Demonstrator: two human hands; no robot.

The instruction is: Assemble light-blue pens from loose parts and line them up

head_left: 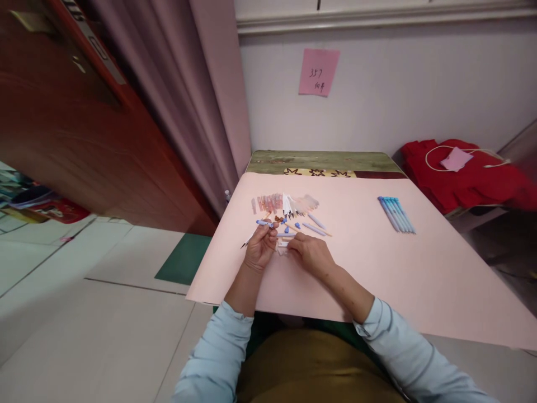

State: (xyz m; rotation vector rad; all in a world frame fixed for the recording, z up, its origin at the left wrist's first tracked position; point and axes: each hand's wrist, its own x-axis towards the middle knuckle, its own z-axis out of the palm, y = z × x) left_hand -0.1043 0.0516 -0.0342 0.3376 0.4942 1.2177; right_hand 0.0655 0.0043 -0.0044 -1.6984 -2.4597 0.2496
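My left hand [260, 246] is closed round a pen refill and a small blue pen part [264, 223] held near its fingertips. My right hand [309, 252] rests on the pink sheet [377, 268], fingers pinched on a small pale piece [283, 244] beside the left hand. Just beyond both hands lies a scatter of loose pen parts [293, 210]: blue barrels, blue caps, clear tubes and thin refills. Several assembled blue pens [396, 214] lie side by side to the right.
The pink sheet covers a table with a green far edge [323, 161]. A red cloth pile [470, 173] with a white cord lies at the right. A curtain and a reddish door [84, 123] stand at the left. A pink note [319, 71] hangs on the wall.
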